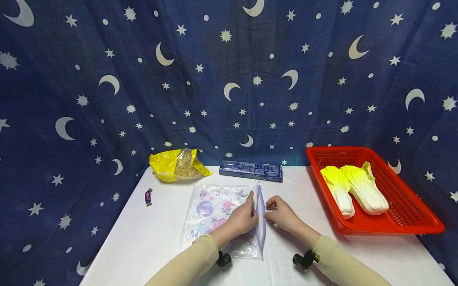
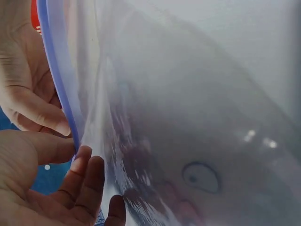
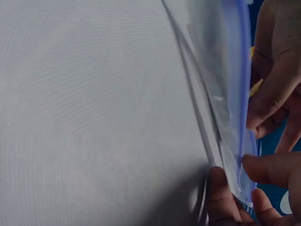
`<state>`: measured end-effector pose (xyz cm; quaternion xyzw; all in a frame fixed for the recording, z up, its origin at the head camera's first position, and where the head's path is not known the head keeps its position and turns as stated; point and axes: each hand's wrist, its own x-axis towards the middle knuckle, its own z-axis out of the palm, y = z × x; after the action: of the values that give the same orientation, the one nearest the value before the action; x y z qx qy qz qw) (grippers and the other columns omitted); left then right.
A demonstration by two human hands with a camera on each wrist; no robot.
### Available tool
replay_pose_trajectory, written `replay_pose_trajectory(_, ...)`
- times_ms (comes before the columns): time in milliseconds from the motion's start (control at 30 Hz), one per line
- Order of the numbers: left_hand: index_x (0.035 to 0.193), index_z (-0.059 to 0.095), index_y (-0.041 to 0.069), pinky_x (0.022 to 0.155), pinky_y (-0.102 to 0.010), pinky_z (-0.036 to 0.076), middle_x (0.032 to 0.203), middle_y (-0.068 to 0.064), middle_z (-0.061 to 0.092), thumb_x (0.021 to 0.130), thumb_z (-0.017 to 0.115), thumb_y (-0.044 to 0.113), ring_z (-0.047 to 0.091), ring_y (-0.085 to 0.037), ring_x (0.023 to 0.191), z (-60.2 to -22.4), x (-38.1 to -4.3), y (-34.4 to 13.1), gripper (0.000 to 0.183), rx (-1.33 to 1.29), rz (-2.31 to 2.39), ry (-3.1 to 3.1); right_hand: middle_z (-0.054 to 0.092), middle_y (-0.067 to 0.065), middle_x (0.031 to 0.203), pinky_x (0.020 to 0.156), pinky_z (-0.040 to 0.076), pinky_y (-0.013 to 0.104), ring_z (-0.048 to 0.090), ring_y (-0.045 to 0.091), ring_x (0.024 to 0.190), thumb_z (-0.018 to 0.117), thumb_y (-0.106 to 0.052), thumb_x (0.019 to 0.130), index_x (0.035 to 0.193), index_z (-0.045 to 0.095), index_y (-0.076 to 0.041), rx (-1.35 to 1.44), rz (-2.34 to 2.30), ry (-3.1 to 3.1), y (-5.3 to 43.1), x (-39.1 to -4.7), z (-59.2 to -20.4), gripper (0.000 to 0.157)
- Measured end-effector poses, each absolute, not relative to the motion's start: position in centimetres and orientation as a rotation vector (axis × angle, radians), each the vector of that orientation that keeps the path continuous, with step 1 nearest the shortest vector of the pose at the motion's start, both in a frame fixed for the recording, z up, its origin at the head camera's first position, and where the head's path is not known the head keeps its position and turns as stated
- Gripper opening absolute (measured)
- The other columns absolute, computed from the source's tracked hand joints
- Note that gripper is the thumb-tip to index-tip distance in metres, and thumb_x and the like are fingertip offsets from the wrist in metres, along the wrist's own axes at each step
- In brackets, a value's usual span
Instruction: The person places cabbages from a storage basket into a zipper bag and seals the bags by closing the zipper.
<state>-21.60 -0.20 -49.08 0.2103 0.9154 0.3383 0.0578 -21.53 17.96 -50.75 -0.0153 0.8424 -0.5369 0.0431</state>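
A clear zip bag (image 1: pixel 205 208) printed with pink, blue and purple pictures lies flat on the table, its purple-edged mouth (image 1: pixel 264 230) facing right and parted. My left hand (image 1: pixel 243 217) lies over the bag and pinches the near side of the mouth between thumb and fingers. From the right, my right hand (image 1: pixel 282 214) pinches the opposite purple edge. In the left wrist view, the left hand (image 2: pixel 51 183) has its fingers behind the clear film. Thumb and fingers of the right hand (image 3: pixel 270 181) close on the edge in the right wrist view.
A red basket (image 1: pixel 411 229) at the right holds two cabbages (image 1: pixel 365 188). Behind the bag lies a dark blue box (image 1: pixel 250 171), with a yellow noodle-like food packet (image 1: pixel 171 165) to its left. A small purple wrapped candy (image 1: pixel 148 197) lies at the left on the white table (image 1: pixel 143 246).
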Motion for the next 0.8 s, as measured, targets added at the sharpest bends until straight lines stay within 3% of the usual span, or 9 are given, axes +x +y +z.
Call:
replay_pose_trajectory(200,0.161,0.028,0.005,0.056,-0.023,0.045,0.08,0.003,0.059,0.086,0.067,0.0,0.049,-0.007,0.063,-49.4,-21.9,-0.6,0.085,0.684,1.067,2.756,0.064,0.016,0.101,0.047,0.051,0.028,0.062,0.019,0.065,0.066,0.01,0.076,0.109,0.054,0.004,0.01,-1.653,2.571,17.5,-21.8,-51.3,0.036)
replay_pose_trajectory(300,0.158,0.041,0.014,0.061,-0.025,0.048,0.086,0.0,0.061,0.089,0.064,0.002,0.051,-0.01,0.068,-49.2,-22.0,-0.7,0.074,0.713,0.998,2.79,0.063,0.016,0.104,0.044,0.047,0.025,0.061,0.019,0.065,0.063,0.01,0.075,0.111,0.055,0.002,0.013,-1.672,2.572,17.5,-22.0,-51.4,0.037)
replay_pose_trajectory(400,0.149,0.056,0.016,0.059,-0.026,0.046,0.087,-0.002,0.057,0.093,0.06,0.003,0.047,-0.011,0.067,-48.8,-21.9,-0.8,0.058,0.733,0.95,2.827,0.065,0.017,0.11,0.042,0.045,0.025,0.057,0.018,0.064,0.06,0.008,0.075,0.113,0.061,0.001,0.002,-1.637,2.628,17.5,-22.1,-51.4,0.039)
replay_pose_trajectory(500,0.139,0.066,0.013,0.058,-0.026,0.046,0.088,-0.003,0.055,0.095,0.057,0.003,0.045,-0.012,0.065,-48.4,-21.9,-0.8,0.046,0.74,0.936,2.853,0.067,0.018,0.114,0.04,0.043,0.026,0.053,0.017,0.06,0.058,0.005,0.076,0.119,0.066,0.002,-0.013,-1.597,2.677,17.5,-22.1,-51.2,0.044)
replay_pose_trajectory(600,0.132,0.07,0.007,0.066,-0.027,0.052,0.092,-0.005,0.056,0.095,0.057,0.005,0.05,-0.012,0.07,-48.1,-21.9,-0.8,0.039,0.751,0.919,2.876,0.068,0.02,0.115,0.04,0.042,0.026,0.051,0.016,0.057,0.057,0.005,0.076,0.125,0.067,0.004,-0.017,-1.599,2.685,17.4,-22.0,-51.0,0.05)
replay_pose_trajectory(800,0.131,0.066,-0.001,0.074,-0.028,0.052,0.097,-0.006,0.053,0.091,0.059,0.009,0.051,-0.013,0.075,-47.8,-21.9,-1.1,0.042,0.724,0.974,2.817,0.066,0.024,0.119,0.04,0.041,0.024,0.05,0.013,0.052,0.061,0.005,0.079,0.134,0.061,0.009,-0.027,-1.667,2.627,17.1,-21.6,-50.7,0.055)
